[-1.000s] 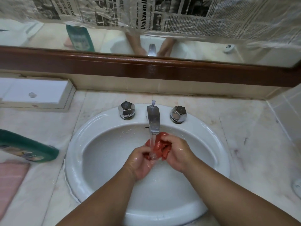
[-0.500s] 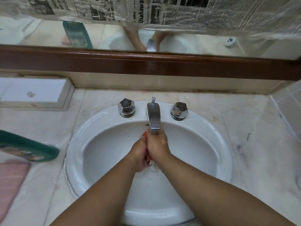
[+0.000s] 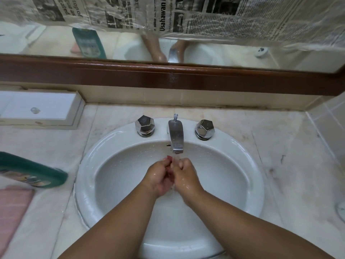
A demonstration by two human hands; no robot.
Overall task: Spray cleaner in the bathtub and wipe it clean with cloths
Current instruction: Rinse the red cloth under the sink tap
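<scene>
Rinsing the red cloth (image 3: 169,158) under the running faucet (image 3: 175,137) at the sink's (image 3: 242,165) far middle, wadded between left hand (image 3: 158,177) and right hand (image 3: 186,176), both curled tight; next, probably a firm wring-out before more wiping.

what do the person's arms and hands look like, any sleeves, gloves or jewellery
Both forearms are bare as far as the frame shows: no sleeves. The left hand and right hand wear no gloves, and no rings, watch or bracelet are visible. Both hands glisten with water.
</scene>
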